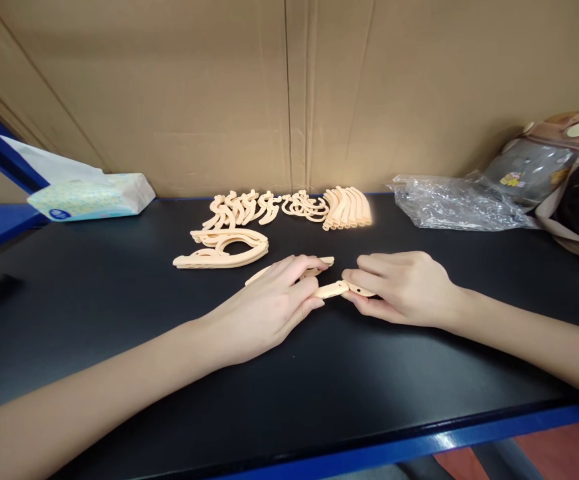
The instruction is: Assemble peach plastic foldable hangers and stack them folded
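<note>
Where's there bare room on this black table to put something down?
The widest free patch is tabletop between the left hand, right hand and blue front edge. Another lies between the tissue pack, stacked cream pieces and left forearm. It's crowded along the cardboard, with loose curved pieces and a plastic bag, and where the hands hold cream parts.

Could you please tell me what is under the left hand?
Cream-coloured parts stick out from under the left hand on both sides. The hand covers the rest, so whether they join there cannot be seen.
</note>
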Demonstrator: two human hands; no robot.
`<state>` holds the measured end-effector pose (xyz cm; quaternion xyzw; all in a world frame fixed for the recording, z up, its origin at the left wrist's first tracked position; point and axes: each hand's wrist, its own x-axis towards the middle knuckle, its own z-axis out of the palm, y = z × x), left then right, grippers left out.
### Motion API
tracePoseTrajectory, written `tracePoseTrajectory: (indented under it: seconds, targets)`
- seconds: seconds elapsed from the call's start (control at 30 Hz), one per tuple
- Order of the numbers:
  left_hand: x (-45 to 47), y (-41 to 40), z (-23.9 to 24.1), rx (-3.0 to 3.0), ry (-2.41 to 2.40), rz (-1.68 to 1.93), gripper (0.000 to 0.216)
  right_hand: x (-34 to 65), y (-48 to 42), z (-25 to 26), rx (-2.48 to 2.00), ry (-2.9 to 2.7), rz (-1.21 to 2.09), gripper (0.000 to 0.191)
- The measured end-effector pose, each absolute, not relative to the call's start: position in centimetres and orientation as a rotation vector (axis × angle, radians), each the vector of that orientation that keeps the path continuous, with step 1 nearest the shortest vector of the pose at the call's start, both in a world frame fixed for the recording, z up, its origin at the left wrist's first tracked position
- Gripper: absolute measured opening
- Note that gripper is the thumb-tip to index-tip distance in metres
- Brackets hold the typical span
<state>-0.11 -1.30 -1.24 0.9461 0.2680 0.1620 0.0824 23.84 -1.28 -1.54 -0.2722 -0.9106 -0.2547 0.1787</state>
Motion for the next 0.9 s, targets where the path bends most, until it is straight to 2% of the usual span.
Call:
tracePoseTrajectory:
  seconds: [0.43,0.63,0.73,0.9]
  targets:
    - [-0.1,-1.3,-1.2,2.815,0.849,0.453,0.026,24.1,-1.1,-1.2,-0.737,-2.674,-0.502,0.032]
    - [-0.5,-1.1,-1.2,2.564,1.041,0.588,0.025,24.1,-1.6,-0.6,-0.698,-2.772,-0.152,0.016]
    - [-0.7,-0.7,-1.4,2.476,1.072,0.658,0.026,23.8,-2.0,-0.4,-0.669,-2.775,-0.119,0.009]
    - [-0.8,0.1,-2.0,2.366,1.071,0.81,0.033,23.5,-2.0,0.0,-0.627,-2.749,-0.072,0.008]
